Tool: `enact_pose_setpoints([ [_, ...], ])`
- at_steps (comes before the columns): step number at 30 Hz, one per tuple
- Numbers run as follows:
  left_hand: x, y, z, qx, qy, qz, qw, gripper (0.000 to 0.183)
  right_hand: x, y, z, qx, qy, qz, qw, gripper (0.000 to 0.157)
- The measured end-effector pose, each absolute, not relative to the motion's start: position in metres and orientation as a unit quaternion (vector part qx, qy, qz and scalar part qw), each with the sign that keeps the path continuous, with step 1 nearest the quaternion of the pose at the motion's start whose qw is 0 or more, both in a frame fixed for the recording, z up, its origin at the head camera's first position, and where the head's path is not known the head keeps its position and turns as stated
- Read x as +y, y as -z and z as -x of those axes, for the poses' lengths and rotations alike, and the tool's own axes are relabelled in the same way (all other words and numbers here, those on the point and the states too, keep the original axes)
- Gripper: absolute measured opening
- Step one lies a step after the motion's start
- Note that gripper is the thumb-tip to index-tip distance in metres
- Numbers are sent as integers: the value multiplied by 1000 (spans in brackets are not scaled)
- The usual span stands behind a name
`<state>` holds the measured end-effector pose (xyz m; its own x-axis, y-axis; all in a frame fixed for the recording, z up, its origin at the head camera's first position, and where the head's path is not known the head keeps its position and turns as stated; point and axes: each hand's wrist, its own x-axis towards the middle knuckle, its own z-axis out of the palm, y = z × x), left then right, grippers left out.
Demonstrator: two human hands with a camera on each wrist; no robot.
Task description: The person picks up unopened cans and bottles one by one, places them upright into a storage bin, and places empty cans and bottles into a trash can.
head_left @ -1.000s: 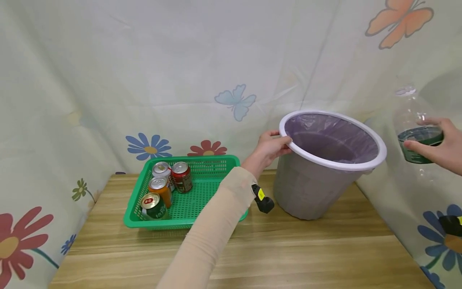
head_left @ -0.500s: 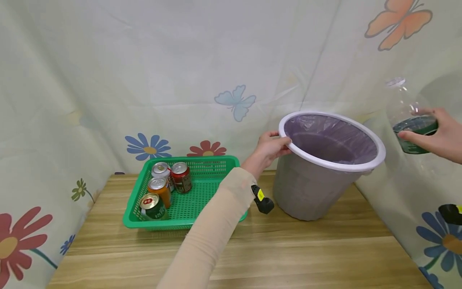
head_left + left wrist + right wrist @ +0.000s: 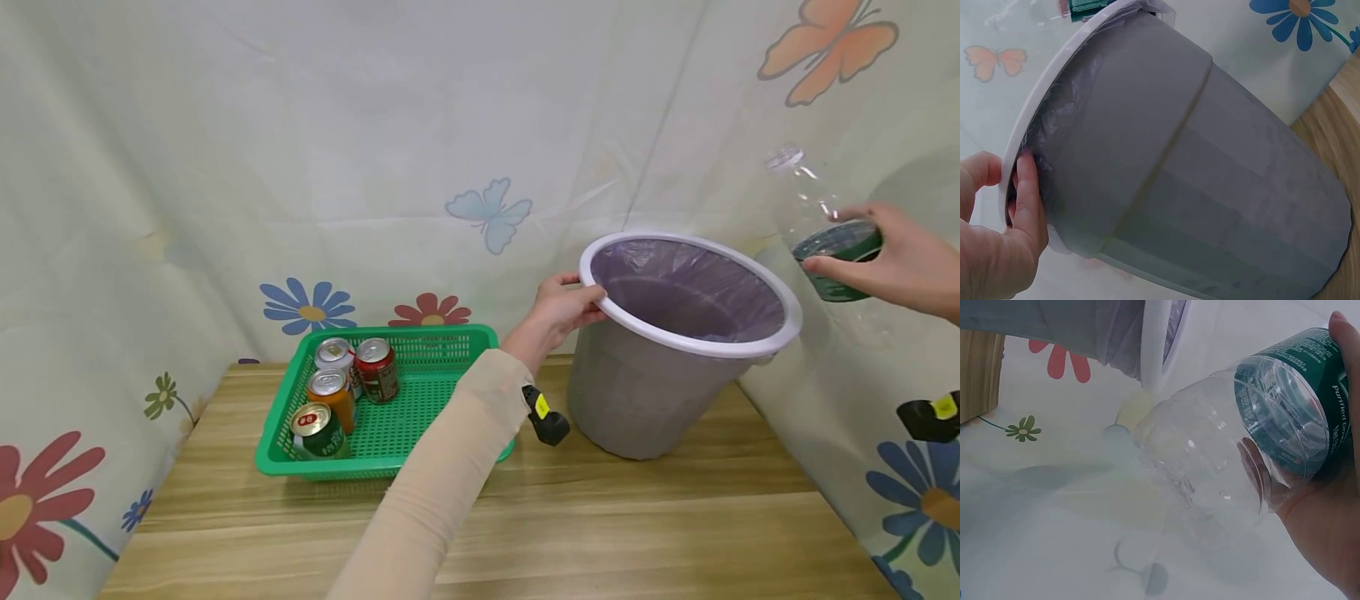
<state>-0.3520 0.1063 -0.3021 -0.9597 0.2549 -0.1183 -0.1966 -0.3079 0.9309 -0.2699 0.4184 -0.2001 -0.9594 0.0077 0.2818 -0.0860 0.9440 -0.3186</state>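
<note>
My left hand grips the white rim of a grey waste bin at its left side. In the left wrist view, the thumb lies outside the rim and the fingers curl under it. The bin leans to the right, with a purplish liner bag inside. At the right, my right hand holds a clear plastic bottle with a green label around its middle. The bottle is raised beside the bin's right rim, tilted with its neck to the upper left. Its label reads "Purified" in the right wrist view.
A green plastic basket stands on the wooden table to the left. In its left part are a red can, an orange can, a green can and a white can. A patterned cloth hangs behind.
My right hand has moved the bottle left and upward, closer to the bin, and its neck tilts further left. My left hand and the bin have stayed in place.
</note>
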Motion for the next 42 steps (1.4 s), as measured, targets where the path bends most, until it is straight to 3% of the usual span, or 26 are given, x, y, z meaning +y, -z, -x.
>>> enact_pose_setpoints([
  [28,105,302,354,563,-814,-25,142,39,382,172,294,-983,-159,-61,74,90],
  [42,105,303,354,561,-816,-24,141,40,357,172,304,-984,-146,-94,41,84],
])
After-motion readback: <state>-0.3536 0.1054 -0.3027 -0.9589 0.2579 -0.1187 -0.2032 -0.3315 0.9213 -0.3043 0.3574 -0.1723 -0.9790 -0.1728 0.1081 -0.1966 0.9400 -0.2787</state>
